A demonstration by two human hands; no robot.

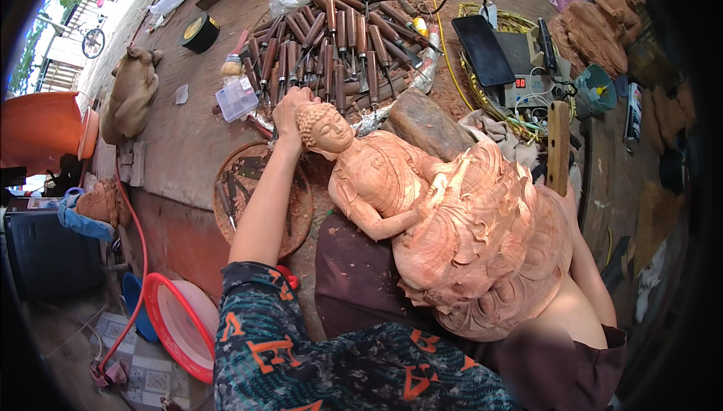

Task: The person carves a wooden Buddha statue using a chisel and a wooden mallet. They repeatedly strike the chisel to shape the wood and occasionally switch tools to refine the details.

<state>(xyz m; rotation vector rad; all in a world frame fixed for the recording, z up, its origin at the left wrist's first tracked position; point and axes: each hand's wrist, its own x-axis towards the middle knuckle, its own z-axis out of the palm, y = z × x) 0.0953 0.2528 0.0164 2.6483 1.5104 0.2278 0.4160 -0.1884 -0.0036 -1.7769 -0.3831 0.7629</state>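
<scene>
A carved wooden Buddha statue [384, 170] leans across my lap, its head toward the upper left and its broad lotus base toward the lower right. My left hand [292, 114] is closed against the side of the statue's head, with its fingertips partly hidden. On the far side of the base, my right hand [563, 194] shows only in part, next to the lower end of a flat wooden bar [558, 144]. Its fingers are mostly hidden, so I cannot tell what they grip. Beyond the statue's head lies a pile of wooden-handled carving chisels [328, 68].
A round basket [307, 219] with tools stands beside my left forearm. A wooden block [428, 121] lies behind the statue. A phone [482, 50] rests by a control box [521, 87] and cables. A dog [132, 95] and a red-rimmed basin [181, 321] are at left.
</scene>
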